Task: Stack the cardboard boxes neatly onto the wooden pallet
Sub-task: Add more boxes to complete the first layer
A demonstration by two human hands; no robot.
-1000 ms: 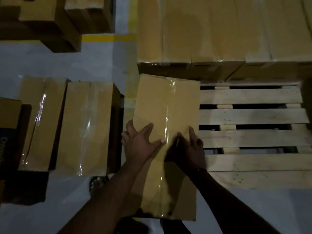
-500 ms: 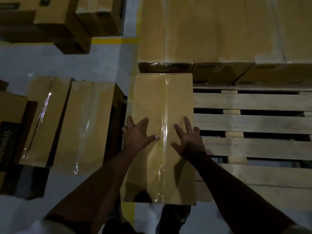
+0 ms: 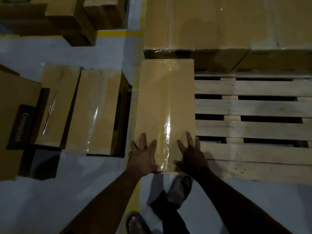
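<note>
Grey warehouse floor (image 3: 50, 200), dim light: the cardboard box (image 3: 166, 107) lies flat along the left edge of the wooden pallet (image 3: 253, 107). Its long axis runs from near to far, and its far end appears to butt against the row of stacked boxes (image 3: 219, 22) on the pallet's far side. Both my hands rest on its near end, fingers spread and straight, gripping nothing: my left hand (image 3: 143, 157) at the near-left corner, my right hand (image 3: 192, 156) at the near-right, equally close. The box lies straight ahead of both palms, so any squaring push would, I judge, run along its length. Bare slats stretch away to the right; loose boxes (image 3: 99, 108) wait on the floor to the left.
</note>
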